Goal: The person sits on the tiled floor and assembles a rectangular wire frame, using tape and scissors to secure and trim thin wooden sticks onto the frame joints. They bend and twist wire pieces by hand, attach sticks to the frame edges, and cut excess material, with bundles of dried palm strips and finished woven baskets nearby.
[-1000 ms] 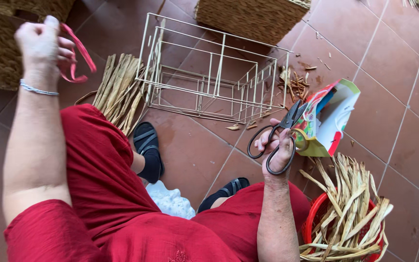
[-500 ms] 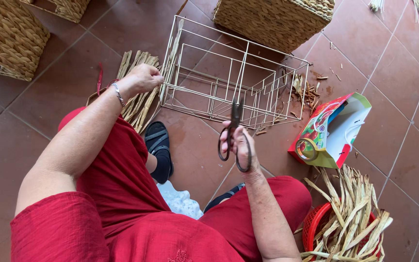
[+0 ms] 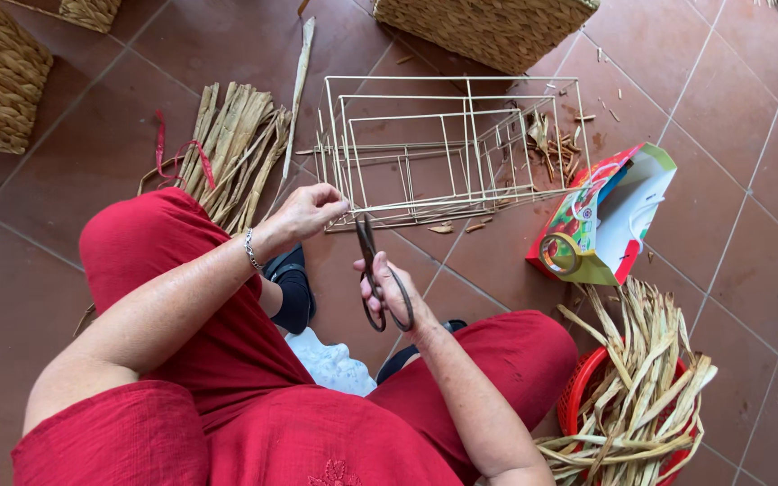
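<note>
Over the tiled floor (image 3: 65, 270), the right hand (image 3: 387, 281) grips dark scissors (image 3: 373, 270), blades near the pinched left hand (image 3: 306, 212); a slip could nick fingers.

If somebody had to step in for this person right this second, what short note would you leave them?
Left hand: pinched shut at the near corner of the wire frame; what it grips is too small to tell.
Right hand: holds the scissors, blades pointing up toward the left hand.
Frame lies on its side on the tiled floor, bare wire, nothing woven on it.
Dried strips wait in a bundle on the left and in the red basket on the right.
</note>
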